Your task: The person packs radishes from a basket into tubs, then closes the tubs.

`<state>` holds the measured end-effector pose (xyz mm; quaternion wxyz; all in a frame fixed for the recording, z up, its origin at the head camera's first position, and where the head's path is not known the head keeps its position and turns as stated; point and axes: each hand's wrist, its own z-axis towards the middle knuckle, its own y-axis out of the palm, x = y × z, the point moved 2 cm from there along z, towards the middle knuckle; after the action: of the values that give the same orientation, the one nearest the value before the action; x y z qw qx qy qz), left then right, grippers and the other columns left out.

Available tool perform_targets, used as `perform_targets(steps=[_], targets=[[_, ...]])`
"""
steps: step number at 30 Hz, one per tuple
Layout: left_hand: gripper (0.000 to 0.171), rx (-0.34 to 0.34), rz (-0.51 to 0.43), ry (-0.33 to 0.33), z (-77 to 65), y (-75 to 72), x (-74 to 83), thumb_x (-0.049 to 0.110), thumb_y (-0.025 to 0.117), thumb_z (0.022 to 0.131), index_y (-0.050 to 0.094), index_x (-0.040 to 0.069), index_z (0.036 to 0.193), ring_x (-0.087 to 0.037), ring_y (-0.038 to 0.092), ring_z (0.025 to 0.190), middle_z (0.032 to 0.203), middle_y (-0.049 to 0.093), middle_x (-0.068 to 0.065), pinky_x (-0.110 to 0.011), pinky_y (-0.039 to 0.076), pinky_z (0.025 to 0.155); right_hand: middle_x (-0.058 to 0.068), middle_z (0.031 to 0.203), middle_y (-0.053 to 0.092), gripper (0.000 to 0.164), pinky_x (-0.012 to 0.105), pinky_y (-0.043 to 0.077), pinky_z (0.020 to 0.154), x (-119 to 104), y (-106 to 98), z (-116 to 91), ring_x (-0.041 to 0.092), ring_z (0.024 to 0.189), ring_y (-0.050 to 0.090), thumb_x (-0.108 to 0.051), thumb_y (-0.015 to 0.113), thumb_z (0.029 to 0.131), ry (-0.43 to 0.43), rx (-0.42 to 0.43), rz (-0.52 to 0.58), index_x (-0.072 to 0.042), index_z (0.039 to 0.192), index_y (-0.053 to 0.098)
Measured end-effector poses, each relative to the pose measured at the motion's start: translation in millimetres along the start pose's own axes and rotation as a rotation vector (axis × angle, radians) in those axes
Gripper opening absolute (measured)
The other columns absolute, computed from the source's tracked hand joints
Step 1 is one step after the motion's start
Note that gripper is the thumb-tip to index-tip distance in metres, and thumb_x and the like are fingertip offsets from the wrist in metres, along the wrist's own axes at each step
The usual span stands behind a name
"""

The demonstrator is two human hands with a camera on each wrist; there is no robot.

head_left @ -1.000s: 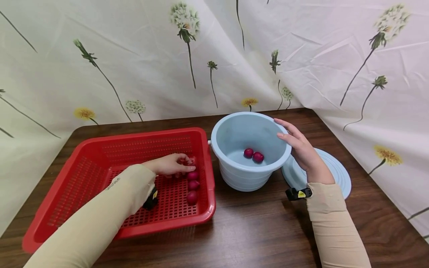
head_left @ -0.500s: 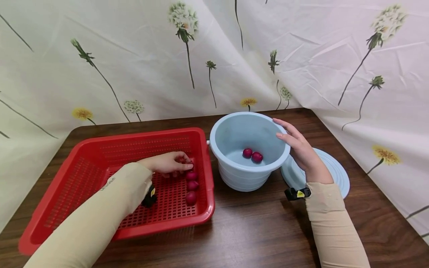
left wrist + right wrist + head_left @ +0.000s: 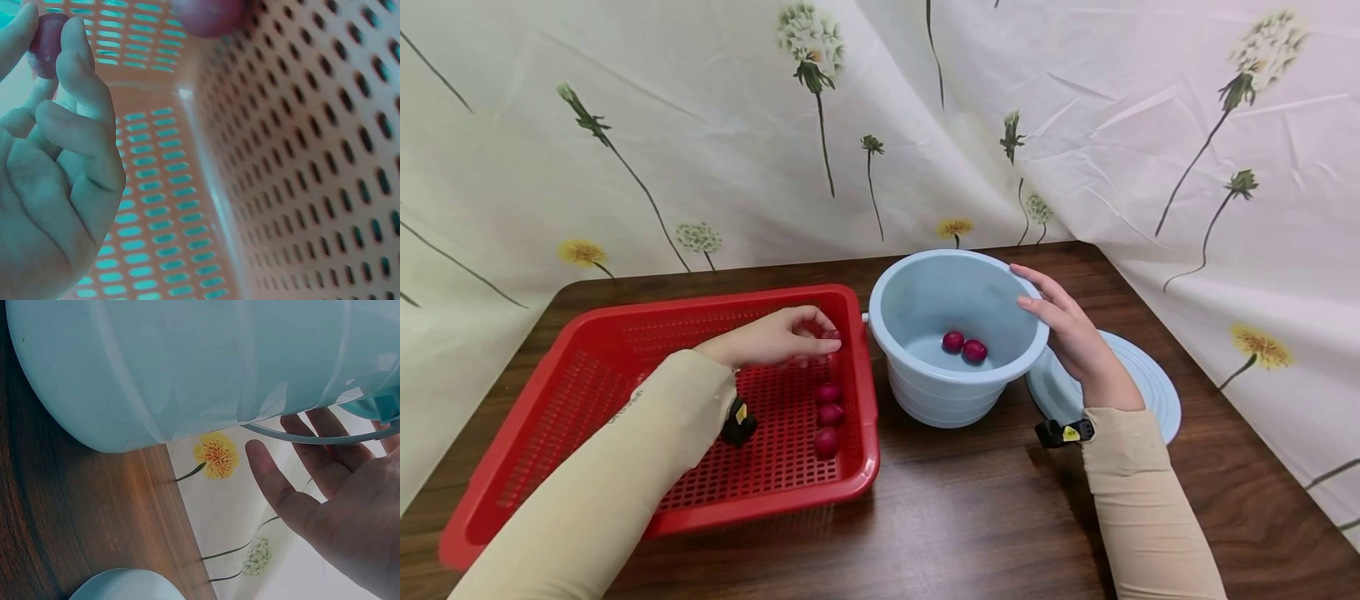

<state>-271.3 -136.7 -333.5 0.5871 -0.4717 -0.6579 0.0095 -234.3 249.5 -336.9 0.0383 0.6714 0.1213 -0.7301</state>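
My left hand (image 3: pixel 786 337) is over the red plastic basket (image 3: pixel 850 479), by its right end. Its thumb and fingertips pinch a small round crimson radish (image 3: pixel 47 47), plain in the left wrist view but mostly hidden by the fingers in the head view. Three more radishes (image 3: pixel 827 443) lie in a row on the basket floor, along the right wall. Beside the basket a light blue bucket (image 3: pixel 943 404) leans open toward the camera, two radishes (image 3: pixel 974 351) at its bottom. My right hand (image 3: pixel 1078 342) holds the bucket's right rim, thumb over the edge and fingers outside, near the handle (image 3: pixel 306 439).
A round light blue lid (image 3: pixel 1150 383) lies on the dark wooden table (image 3: pixel 970 517), partly under the right forearm. White cloth (image 3: pixel 715 125) printed with dandelions hangs behind and to the right. The basket's right end stands close to the bucket.
My left hand has lifted from the upper end of the radish row with one radish, leaving a gap there. The right hand and the bucket have stayed in place.
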Motion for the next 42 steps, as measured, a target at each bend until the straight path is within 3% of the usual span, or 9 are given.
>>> perform_targets(steps=[6,12,25,36,42], targets=[[0.038,0.037,-0.047,0.007,-2.5,-1.2,11.8,0.034,0.069,0.093,0.055,0.01,0.119,-0.024,0.056,0.074,0.091,0.066,-0.015,-0.028,0.045,0.059,0.007,0.15,0.033,0.052,0.022,0.047,0.093,1.0,0.5,1.2,0.017,0.125,0.044,-0.025,0.044,0.103,0.003,0.0,-0.004,-0.018,0.153,0.032],[0.04,0.051,-0.085,0.009,-5.7,-2.7,19.2,0.036,0.071,0.091,0.052,0.012,0.117,-0.028,0.061,0.077,0.092,0.069,-0.012,-0.027,0.044,0.056,0.008,0.152,0.031,0.052,0.023,0.046,0.094,1.0,0.8,1.8,0.018,0.127,0.043,-0.026,0.044,0.103,0.008,-0.002,-0.01,-0.019,0.153,0.032],[0.036,0.09,-0.174,0.086,-10.6,-2.2,40.4,0.034,0.068,0.094,0.05,0.011,0.115,-0.019,0.057,0.067,0.096,0.073,-0.009,-0.027,0.046,0.057,0.007,0.151,0.033,0.052,0.022,0.047,0.093,0.8,0.4,2.5,0.017,0.126,0.044,-0.025,0.044,0.103,0.01,0.002,0.003,-0.018,0.153,0.033],[0.034,0.095,-0.231,0.141,-9.5,-1.6,67.2,0.037,0.065,0.096,0.056,0.017,0.121,-0.018,0.056,0.072,0.1,0.072,-0.01,-0.025,0.047,0.059,0.006,0.15,0.034,0.052,0.022,0.046,0.093,-0.3,-0.7,1.1,0.015,0.125,0.045,-0.027,0.045,0.103,0.007,0.01,0.003,-0.02,0.153,0.033],[0.034,0.075,-0.331,0.178,-8.8,5.3,80.6,0.033,0.063,0.098,0.054,0.013,0.124,-0.016,0.053,0.07,0.093,0.068,-0.012,-0.024,0.044,0.057,0.006,0.15,0.033,0.052,0.022,0.046,0.092,0.5,0.0,0.7,0.016,0.125,0.044,-0.027,0.045,0.103,0.017,0.009,0.006,-0.019,0.153,0.033]])
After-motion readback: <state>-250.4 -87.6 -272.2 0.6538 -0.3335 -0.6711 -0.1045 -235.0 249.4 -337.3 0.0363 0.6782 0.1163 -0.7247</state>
